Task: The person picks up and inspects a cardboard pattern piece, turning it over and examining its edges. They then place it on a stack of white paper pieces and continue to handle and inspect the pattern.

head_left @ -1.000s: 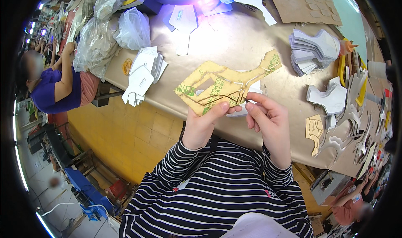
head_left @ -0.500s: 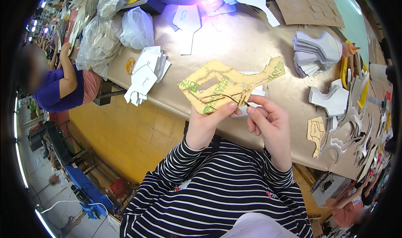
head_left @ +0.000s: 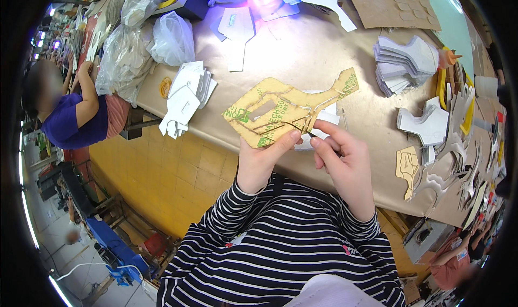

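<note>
My left hand (head_left: 264, 158) is closed on the lower edge of a flat yellow template (head_left: 305, 99), its thumb on top. The template is an irregular board with green print, cut slots and a narrow arm reaching to the upper right. Along its lower edge curves a thin dark strip (head_left: 295, 126), possibly cord or wire. My right hand (head_left: 345, 158) pinches the dark end of this strip between thumb and forefinger at the template's lower right corner. Partly behind the template, white cut pieces (head_left: 328, 116) lie on the table.
Stacks of white pieces stand at left (head_left: 186, 99) and right (head_left: 404, 58). A smaller yellow template (head_left: 407, 169) lies near the right edge, beside grey curved cut-outs (head_left: 434, 191). Plastic bags (head_left: 172, 39) sit at the far left. A person in purple (head_left: 75, 115) is at left.
The template and both hands have shifted slightly left and down in the picture, and the template is tilted a little more. The grip of both hands is unchanged.
</note>
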{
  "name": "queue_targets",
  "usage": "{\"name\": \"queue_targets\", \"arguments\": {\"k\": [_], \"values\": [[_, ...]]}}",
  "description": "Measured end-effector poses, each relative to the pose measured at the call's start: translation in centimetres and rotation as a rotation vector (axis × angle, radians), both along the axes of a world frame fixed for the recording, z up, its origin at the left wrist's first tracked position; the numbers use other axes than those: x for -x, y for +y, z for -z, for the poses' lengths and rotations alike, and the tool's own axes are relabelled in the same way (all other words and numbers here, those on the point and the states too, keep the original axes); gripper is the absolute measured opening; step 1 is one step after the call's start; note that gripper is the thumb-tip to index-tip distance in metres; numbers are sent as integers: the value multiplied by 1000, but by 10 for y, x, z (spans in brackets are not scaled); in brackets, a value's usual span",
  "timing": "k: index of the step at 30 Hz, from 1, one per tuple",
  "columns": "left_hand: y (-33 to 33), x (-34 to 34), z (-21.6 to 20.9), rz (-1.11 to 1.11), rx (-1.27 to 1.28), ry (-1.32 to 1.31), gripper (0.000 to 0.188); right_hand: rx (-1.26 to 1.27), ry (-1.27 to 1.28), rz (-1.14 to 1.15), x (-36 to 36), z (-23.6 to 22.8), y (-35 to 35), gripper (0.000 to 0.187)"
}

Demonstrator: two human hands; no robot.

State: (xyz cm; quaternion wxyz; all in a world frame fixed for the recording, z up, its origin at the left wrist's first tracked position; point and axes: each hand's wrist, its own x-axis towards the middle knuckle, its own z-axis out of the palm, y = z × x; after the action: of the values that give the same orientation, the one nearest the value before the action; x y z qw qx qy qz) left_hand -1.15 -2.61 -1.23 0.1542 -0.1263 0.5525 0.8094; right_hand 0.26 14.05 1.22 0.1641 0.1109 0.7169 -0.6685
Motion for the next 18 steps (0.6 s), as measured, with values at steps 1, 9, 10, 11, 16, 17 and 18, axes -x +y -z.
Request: {"name": "queue_targets", "arguments": {"k": [1,9,10,11,16,17,18], "values": [[0,0,0,-5,11,-11,30,-17,8,-2,0,0,0,30],[7,2,-3,-41,205,55,23,-388,166,-45,2,2,-2,23],[8,2,-4,-45,223,55,23,-411,175,-47,2,1,-2,22],[8,2,-4,-52,230,59,22,-440,173,-59,3,1,-2,22],[8,1,4,-75,260,85,21,-608,299,-103,3,9,-4,24],[8,1,9,-81,276,45,21,-637,336,-99,3,13,-7,25],[9,3,15,-87,278,35,21,-689,337,-100,4,18,-9,23]]}}
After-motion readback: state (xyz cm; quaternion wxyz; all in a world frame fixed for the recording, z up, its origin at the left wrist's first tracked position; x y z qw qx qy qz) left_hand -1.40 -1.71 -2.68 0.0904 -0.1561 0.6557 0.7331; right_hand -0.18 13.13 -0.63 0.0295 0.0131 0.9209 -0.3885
